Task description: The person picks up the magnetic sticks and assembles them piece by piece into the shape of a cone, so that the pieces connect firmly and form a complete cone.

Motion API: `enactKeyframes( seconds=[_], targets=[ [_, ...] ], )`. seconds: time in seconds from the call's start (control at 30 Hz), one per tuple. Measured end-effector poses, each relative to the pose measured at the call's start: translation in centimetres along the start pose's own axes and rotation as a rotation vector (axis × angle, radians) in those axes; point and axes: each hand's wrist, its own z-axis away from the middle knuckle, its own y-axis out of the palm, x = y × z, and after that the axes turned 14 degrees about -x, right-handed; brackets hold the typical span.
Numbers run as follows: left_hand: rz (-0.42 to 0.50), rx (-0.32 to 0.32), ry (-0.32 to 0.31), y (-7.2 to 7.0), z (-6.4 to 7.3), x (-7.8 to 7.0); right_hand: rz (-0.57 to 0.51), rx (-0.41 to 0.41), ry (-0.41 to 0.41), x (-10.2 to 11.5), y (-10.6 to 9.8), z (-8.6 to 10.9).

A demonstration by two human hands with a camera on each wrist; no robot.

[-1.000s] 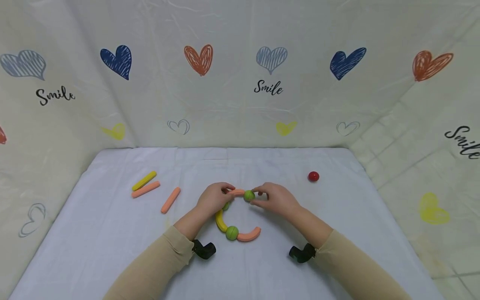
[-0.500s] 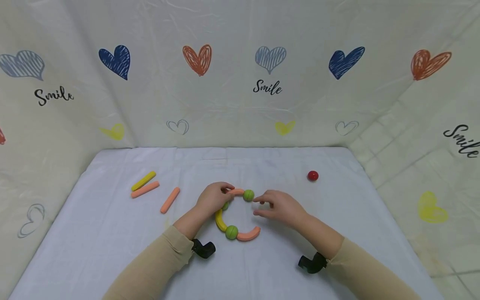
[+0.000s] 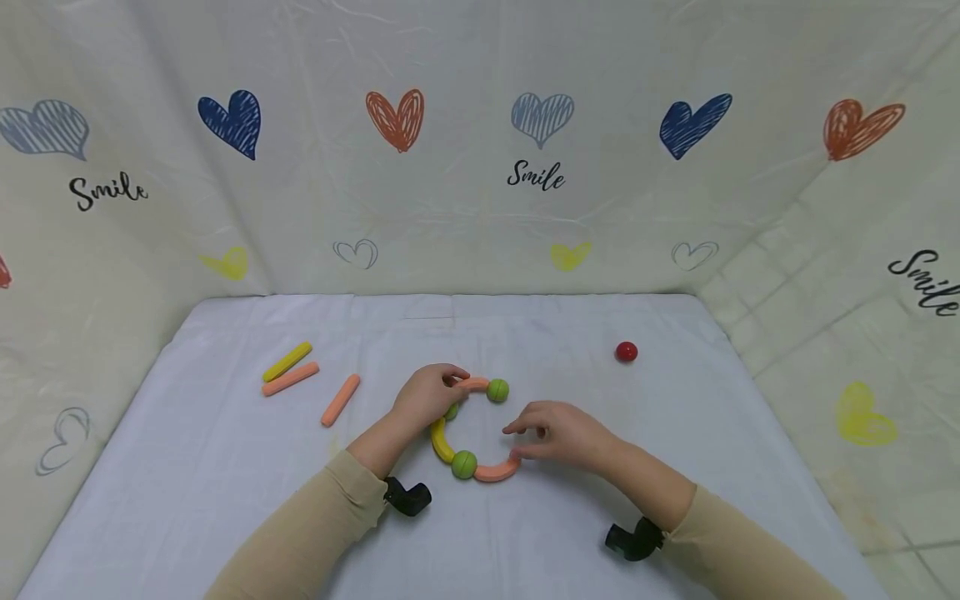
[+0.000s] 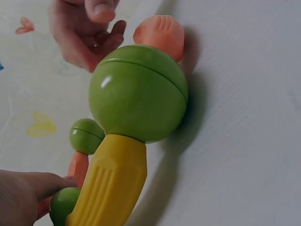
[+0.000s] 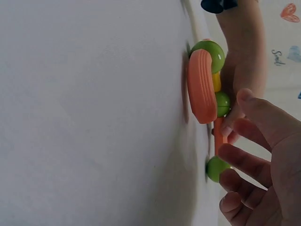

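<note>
A C-shaped chain of toy rods and balls lies on the white cloth, its gap facing right. My left hand (image 3: pixel 427 396) pinches the upper orange curved rod (image 3: pixel 476 384), which ends in a green ball (image 3: pixel 498 390). Beneath that hand a second green ball (image 3: pixel 452 412) is partly hidden. From there a yellow curved rod (image 3: pixel 441 442) runs down to a larger-looking green ball (image 4: pixel 138 94) in the left wrist view. The lower orange curved rod (image 5: pixel 202 87) forms the other end. My right hand (image 3: pixel 558 433) holds nothing, fingers parted, thumb overlapping that rod's tip in the head view.
A yellow straight rod (image 3: pixel 288 362) and an orange straight rod (image 3: pixel 290 379) lie side by side at the left. Another orange rod (image 3: pixel 341 401) lies nearer the chain. A red ball (image 3: pixel 627 352) sits at the back right. Behind stands a heart-printed curtain (image 3: pixel 465 208).
My right hand has let go of the upper end's green ball and moved down and toward me to the lower orange curved rod. The left hand stays on the upper rod.
</note>
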Motion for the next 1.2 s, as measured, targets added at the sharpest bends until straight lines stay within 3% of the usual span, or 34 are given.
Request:
enactKeyframes(
  seconds=[0.33,0.53,0.9,1.2],
  targets=[
    [-0.012,0.022,-0.012,-0.1,-0.3,0.0,0.042,0.086,-0.121,-0.7,0.8,0.4],
    [-0.017,0.029,-0.004,-0.3,-0.3,0.0,0.045,0.115,-0.15,-0.8,1.2,0.4],
    [-0.048,0.049,0.017,-0.6,0.0,0.1,0.121,0.122,-0.25,-1.1,1.4,0.1],
    [-0.052,0.07,0.017,-0.9,0.2,0.2,0.167,0.128,-0.242,-1.2,0.7,-0.2]
  ],
)
